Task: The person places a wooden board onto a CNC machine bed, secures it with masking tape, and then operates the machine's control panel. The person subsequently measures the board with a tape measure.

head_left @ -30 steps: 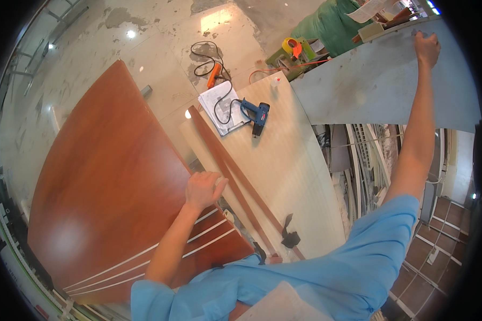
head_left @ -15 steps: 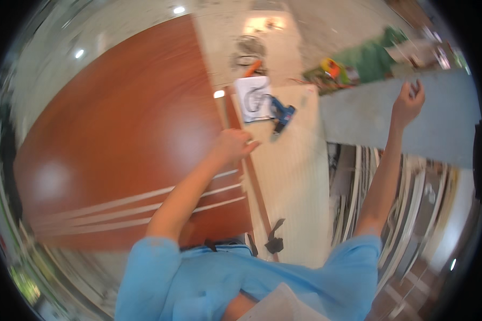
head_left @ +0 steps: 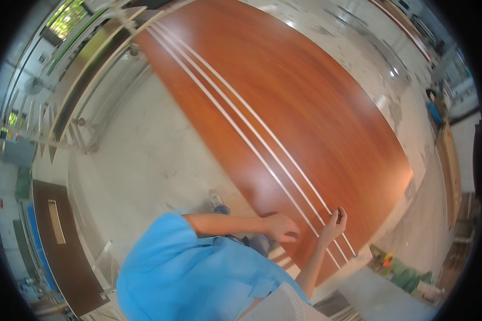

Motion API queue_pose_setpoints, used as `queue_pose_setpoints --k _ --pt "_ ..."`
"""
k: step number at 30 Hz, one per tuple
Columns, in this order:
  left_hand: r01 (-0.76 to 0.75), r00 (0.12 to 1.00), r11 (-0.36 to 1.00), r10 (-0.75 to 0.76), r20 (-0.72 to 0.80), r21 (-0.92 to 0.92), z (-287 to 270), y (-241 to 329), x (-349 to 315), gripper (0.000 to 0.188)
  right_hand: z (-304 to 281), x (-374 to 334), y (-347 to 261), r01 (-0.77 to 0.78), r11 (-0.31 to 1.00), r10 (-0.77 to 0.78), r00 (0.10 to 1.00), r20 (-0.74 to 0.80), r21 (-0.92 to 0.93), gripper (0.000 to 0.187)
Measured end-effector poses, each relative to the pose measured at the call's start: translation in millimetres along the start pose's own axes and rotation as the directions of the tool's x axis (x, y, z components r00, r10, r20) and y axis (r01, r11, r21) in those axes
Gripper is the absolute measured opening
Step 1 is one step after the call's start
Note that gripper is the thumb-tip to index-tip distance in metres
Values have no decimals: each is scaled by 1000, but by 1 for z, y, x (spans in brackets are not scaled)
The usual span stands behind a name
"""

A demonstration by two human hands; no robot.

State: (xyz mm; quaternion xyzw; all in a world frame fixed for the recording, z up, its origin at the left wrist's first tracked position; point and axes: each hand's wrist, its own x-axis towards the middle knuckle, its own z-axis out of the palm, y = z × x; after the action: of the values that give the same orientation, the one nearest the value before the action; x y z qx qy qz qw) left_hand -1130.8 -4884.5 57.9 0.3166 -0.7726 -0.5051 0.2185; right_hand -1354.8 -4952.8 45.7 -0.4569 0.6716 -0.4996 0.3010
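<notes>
A large reddish-brown wood-look panel (head_left: 284, 91) stretches from the far left to the near right, with three white strips (head_left: 262, 142) running along its near side. My left hand (head_left: 280, 227) is over the panel's near edge, its fingers loosely bent and apart, with nothing seen in them. Farther right, my right hand (head_left: 334, 223) is above the strips close to their near ends. Its thumb and fingers come together in a pinch; whatever may be between them is too small to make out.
On the left stand a rack (head_left: 75, 101) with boards and a dark brown panel (head_left: 64, 241) with a rectangular cutout. Green cloth (head_left: 407, 278) lies beside a grey surface (head_left: 380, 299) at lower right. My shoe (head_left: 217, 200) shows on the concrete floor (head_left: 150, 139).
My view has swung left, bringing the rack and floor into sight. The blue drill and paper have left the picture. My right hand has come from the grey surface to over the panel.
</notes>
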Motion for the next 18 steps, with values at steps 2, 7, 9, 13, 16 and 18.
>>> queue_pose_setpoints --k 2,7,9,13,16,18 --pt "197 958 980 -194 -213 -9 -52 -25 -110 33 68 -26 -28 65 989 -47 990 132 -134 27" --pt "525 488 776 -611 -623 -350 -184 -54 -342 32 249 -76 -92 116 989 -66 896 439 -87 27" --pt "435 286 784 -587 -757 -443 -227 -41 -398 30 316 -97 -116 276 951 -143 794 591 -140 28" --pt "256 262 901 -414 -872 -351 -301 -36 -446 31 454 -127 -159 407 909 -193 611 768 -96 31" --pt "348 315 905 -359 -879 -245 -357 -83 -497 29 568 -150 -187 487 873 -301 587 751 -30 30" --pt "471 270 848 -401 -875 -243 -389 -143 -544 29 644 -159 -209 417 906 -321 579 749 66 30"
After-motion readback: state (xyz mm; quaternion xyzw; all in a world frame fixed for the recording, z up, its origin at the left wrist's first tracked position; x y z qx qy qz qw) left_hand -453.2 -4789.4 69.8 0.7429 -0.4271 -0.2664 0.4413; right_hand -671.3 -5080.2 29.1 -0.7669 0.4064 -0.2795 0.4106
